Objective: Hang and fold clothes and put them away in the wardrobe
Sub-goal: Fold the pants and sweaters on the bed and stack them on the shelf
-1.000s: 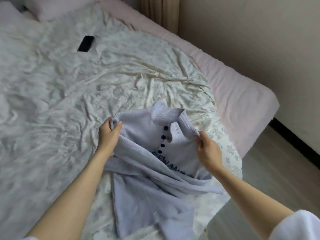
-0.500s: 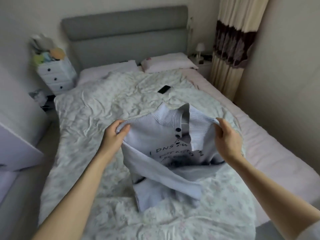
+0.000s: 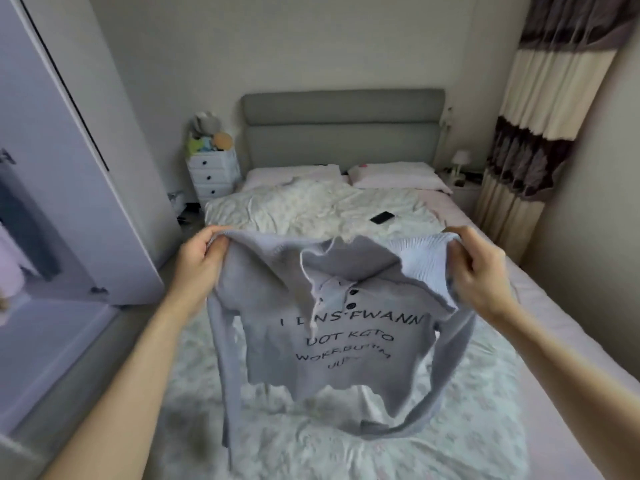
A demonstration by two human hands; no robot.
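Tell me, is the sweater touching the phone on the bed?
Apart. The head view shows the sweater held up by both hands, with bare blanket between its top edge and the phone.

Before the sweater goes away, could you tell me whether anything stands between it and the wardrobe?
Nothing visible does: the sweater hangs above the bed from the left hand and right hand, and the wardrobe stands open at left.
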